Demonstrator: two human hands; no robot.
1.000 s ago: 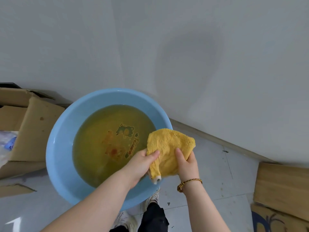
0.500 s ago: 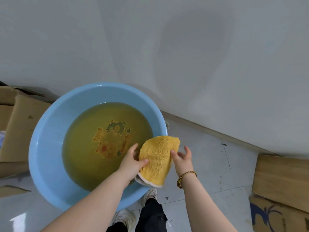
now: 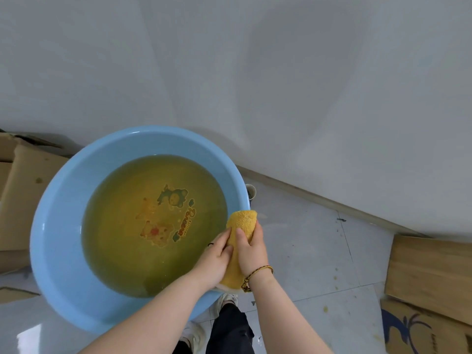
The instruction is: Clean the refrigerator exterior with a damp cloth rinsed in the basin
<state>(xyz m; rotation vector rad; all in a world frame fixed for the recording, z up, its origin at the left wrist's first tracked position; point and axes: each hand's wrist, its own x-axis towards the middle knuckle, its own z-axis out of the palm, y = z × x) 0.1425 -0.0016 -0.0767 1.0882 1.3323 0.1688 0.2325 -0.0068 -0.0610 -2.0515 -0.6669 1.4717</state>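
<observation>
Here, reading left to right: cardboard boxes stand at the frame's left edge, partly cut off. Next is the basin, blue, holding murky yellow-green water over a printed cartoon on its floor. At its right rim the cloth, yellow and bunched into a roll, is held above the rim rather than in the water. Its long axis runs from the near edge of the basin away from the person, and its far end projects beyond the fingertips. The left hand is clenched on the roll's left flank; the right hand, wearing a beaded bracelet, is clenched on the right flank, so both are equally near. This looks like wringing, with the squeeze or twist turning about that axis. The roll's near end is hidden under the wrists. A small cup-like object behind the rim is indistinct. No refrigerator can be identified with certainty.
</observation>
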